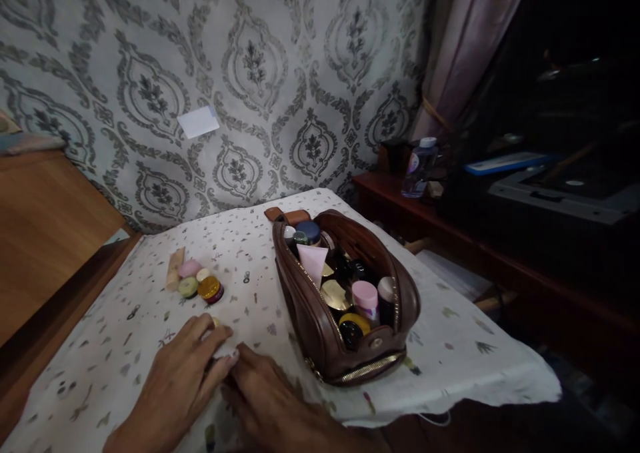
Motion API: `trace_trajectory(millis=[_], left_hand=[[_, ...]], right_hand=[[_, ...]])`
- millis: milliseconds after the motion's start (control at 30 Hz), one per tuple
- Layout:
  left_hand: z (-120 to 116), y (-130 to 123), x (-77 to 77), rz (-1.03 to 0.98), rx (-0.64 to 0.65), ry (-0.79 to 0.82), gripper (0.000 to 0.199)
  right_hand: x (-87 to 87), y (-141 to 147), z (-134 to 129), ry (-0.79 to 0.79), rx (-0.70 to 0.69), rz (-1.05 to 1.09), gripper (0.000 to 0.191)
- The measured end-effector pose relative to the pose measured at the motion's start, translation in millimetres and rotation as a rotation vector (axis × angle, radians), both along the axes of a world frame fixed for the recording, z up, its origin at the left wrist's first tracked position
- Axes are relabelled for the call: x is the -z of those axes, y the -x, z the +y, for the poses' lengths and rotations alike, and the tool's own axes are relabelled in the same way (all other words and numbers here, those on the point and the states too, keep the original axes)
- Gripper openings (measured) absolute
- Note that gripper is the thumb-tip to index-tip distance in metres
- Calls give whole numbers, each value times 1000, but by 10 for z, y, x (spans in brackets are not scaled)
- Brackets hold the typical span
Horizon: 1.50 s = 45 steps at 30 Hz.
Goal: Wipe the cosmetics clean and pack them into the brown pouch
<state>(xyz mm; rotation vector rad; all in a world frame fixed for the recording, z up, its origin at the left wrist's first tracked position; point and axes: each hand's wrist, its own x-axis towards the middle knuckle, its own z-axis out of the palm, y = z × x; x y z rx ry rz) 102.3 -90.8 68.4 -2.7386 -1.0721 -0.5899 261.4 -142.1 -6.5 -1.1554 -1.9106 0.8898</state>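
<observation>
My left hand (180, 373) is low over the patterned cloth, fingers curled around something small and pale, mostly hidden; a yellowish bit (216, 322) shows past the fingertips. Against its thumb rests my right hand (273, 396), with its fingers bent inward and partly hidden. To the right stands a brown toiletry bag (320, 326), unzipped and full. Inside it are a pink tube (313, 264), a pink-capped bottle (365, 298), a gold round lid (336, 294), a dark blue lid (309, 232) and other cosmetics. Beyond my left hand sits an amber-lidded jar (211, 289).
Beside the amber jar are a green jar (189, 287), a pink round item (190, 268) and a beige tube (175, 269). A wooden panel (55, 220) borders the left. At right, a clear bottle (420, 168) stands on a dark red table (385, 193). Patterned wallpaper (250, 73) rises behind.
</observation>
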Motion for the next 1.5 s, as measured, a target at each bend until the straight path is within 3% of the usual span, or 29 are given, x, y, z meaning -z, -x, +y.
trace_trajectory(millis=[200, 333, 500, 667, 867, 967, 1133, 1333, 1500], left_hand=[[-21, 52, 75, -120, 18, 45, 35], [-14, 124, 162, -269, -62, 344, 39], [32, 115, 135, -475, -140, 640, 42], [144, 49, 123, -747, -99, 891, 37], [274, -105, 141, -1089, -98, 1125, 29], [292, -149, 190, -1191, -102, 1244, 29], [280, -127, 270, -1120, -23, 1231, 33], [344, -27, 310, -771, 97, 968, 36], [384, -28, 396, -862, 66, 973, 33]], right_hand=[[-102, 9, -75, 85, -25, -12, 27], [-182, 45, -37, 111, -54, -91, 28], [-172, 45, -18, 10, -25, -57, 25], [-44, 51, 9, 21, 27, 257, 17], [15, 104, 78, 401, -14, 781, 35], [-37, 92, 118, 436, 18, 882, 40], [-81, 75, 169, 448, 70, 907, 41], [-53, 95, 183, 399, 81, 794, 37], [-25, 161, 178, 434, 76, 841, 38]])
